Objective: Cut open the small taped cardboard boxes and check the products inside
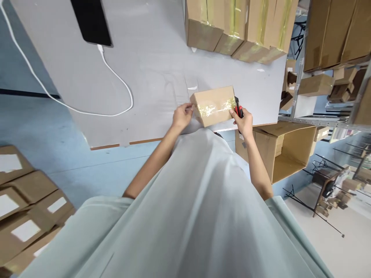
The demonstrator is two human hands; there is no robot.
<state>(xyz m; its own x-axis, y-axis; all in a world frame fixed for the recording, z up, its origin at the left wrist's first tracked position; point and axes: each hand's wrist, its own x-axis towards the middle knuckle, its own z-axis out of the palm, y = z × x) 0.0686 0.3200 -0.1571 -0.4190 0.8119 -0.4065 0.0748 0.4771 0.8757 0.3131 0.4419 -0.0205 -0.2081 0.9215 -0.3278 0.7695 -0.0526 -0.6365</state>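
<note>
A small taped cardboard box rests near the table's front edge, with shiny clear tape across its face. At the box's left end is my left hand, its fingers bent and close together at the corner; what they pinch, if anything, is too small to make out. My right hand is closed around a red and black box cutter, and its thumb touches the box's right end. The cutter points away from me beside the box; whether its blade is out cannot be seen.
Several taped cartons stand in a row at the table's back right. A black phone with a white cable lies left on the grey table. An open carton is right, below a shelf; labelled boxes are lower left.
</note>
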